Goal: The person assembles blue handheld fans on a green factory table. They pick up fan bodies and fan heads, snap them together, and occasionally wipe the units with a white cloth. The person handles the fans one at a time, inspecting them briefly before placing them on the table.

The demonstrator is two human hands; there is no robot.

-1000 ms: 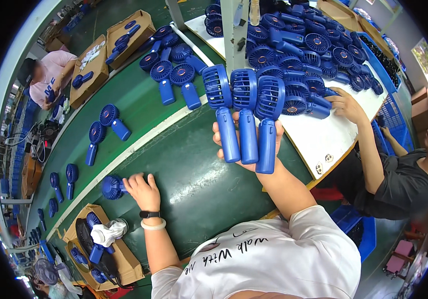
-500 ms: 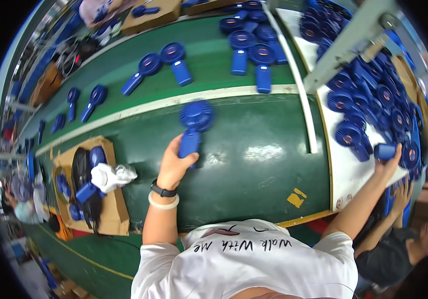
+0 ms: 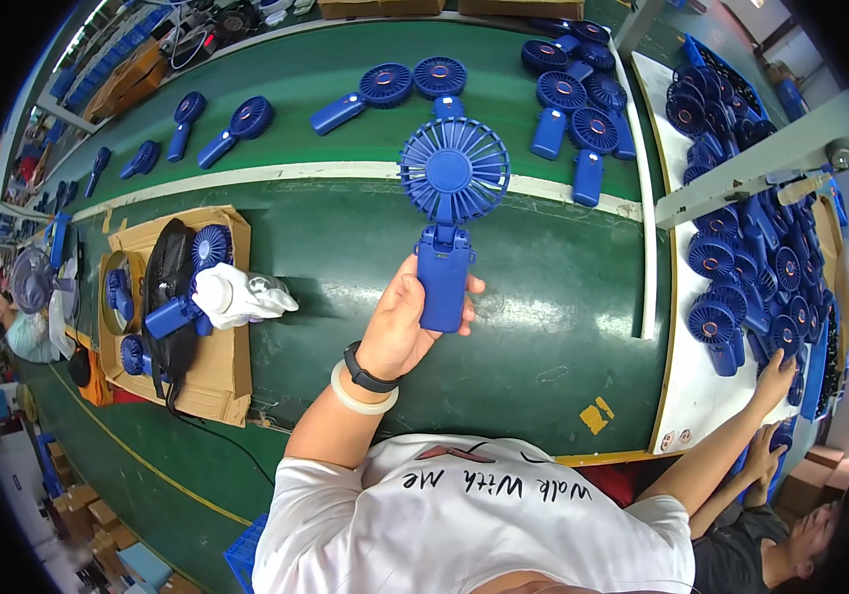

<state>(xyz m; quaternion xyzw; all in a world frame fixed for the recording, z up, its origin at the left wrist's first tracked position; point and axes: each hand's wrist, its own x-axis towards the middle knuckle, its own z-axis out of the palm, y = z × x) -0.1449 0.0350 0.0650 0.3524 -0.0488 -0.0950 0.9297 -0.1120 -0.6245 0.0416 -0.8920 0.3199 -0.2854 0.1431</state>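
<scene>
Upright over the green bench, a blue handheld fan (image 3: pixel 450 170) is gripped by its handle in my left hand (image 3: pixel 397 319). The round fan head has a ribbed cage and faces up at me. My fingers wrap the handle from behind, with the thumb along its left side. At the right, my right hand (image 3: pixel 773 382) reaches to the lower edge of a heap of blue fans (image 3: pixel 786 267) on a white board. Its fingertips are beside one fan head (image 3: pixel 784 335); whether they grip it is too small to make out.
More blue fans (image 3: pixel 385 85) lie along the green conveyor (image 3: pixel 276 129) beyond a white rail. A cardboard tray (image 3: pixel 232 366) at left holds fans, a black pouch and a white figure-shaped object (image 3: pixel 238 297). A metal post (image 3: pixel 761 158) crosses the right side. A co-worker (image 3: pixel 771 544) is at lower right.
The fan in my left hand has come nearer and moved right in the view. My right hand has moved lower, and the blue handle seen in it before is no longer distinct. The view has shifted.
</scene>
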